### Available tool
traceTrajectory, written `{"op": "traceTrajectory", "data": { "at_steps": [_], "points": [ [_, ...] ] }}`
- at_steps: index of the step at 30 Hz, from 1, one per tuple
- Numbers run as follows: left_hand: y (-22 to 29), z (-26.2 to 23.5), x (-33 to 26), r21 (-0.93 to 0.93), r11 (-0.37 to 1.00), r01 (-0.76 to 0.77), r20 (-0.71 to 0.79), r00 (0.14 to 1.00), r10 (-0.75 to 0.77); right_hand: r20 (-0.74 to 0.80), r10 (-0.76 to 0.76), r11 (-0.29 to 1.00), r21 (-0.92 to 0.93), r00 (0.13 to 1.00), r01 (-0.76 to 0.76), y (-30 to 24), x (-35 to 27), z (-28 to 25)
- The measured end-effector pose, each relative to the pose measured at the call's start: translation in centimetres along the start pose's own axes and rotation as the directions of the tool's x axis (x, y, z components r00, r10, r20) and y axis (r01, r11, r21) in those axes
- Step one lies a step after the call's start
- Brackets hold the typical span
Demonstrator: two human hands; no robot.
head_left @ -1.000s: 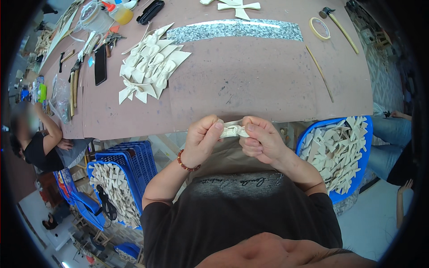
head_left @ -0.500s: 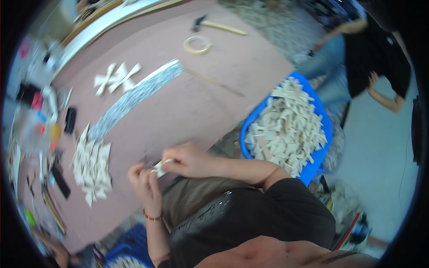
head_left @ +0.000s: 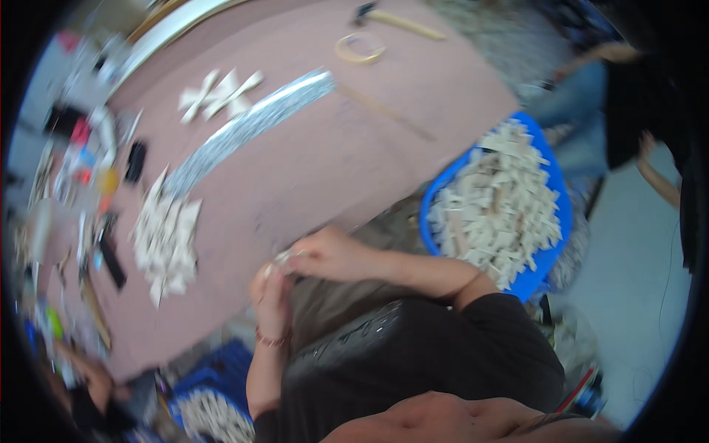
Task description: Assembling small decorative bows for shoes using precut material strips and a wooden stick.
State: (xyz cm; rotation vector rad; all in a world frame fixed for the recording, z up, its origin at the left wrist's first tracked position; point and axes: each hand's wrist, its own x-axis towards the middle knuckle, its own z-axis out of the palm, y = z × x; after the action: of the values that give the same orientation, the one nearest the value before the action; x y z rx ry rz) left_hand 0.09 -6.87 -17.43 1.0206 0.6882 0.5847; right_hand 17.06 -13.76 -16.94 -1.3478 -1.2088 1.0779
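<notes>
Since the earlier frame the view is swung further right, and the blue basket is brought nearer centre. A small pale folded piece is pinched between the fingers of the left hand and right hand at lower centre, its long axis running toward upper right. Beyond, on the table, a pale pile is seen left.

Bare pink tabletop beyond the hands; pale pile left, blue basket right.
</notes>
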Motion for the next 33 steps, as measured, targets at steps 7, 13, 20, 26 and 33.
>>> {"op": "traceTrajectory", "data": {
  "at_steps": [7, 13, 20, 26, 33],
  "points": [
    [4.8, 1.2, -1.5, 0.362, 0.868, -0.340, 0.156, 0.940, 0.303, 0.445, 0.218, 0.469, 0.733, 0.869, -0.493, -4.1, -1.4, -1.7],
    [6.3, -0.5, -1.3, 0.584, 0.509, -0.632, 0.388, 0.769, 0.509, 0.408, 0.123, 0.944, 0.234, 0.905, -0.234, -6.4, 0.7, -3.7],
    [2.2, -2.0, 3.9, 0.876, 0.183, -0.447, 0.378, 0.870, 0.316, 0.132, -0.062, 0.651, -0.746, 0.989, 0.140, -1.2, 3.7, -2.7],
    [2.9, -0.7, 5.5, 0.953, 0.141, -0.268, 0.254, 0.961, 0.109, -0.028, -0.041, 0.484, -0.875, 0.999, -0.005, 0.1, 2.9, -0.8],
    [3.0, -1.3, 6.5, 0.950, 0.129, -0.283, 0.274, 0.958, 0.083, 0.099, -0.229, 0.529, -0.823, 0.968, 0.209, 1.3, 2.0, -2.1]
  ]
}}
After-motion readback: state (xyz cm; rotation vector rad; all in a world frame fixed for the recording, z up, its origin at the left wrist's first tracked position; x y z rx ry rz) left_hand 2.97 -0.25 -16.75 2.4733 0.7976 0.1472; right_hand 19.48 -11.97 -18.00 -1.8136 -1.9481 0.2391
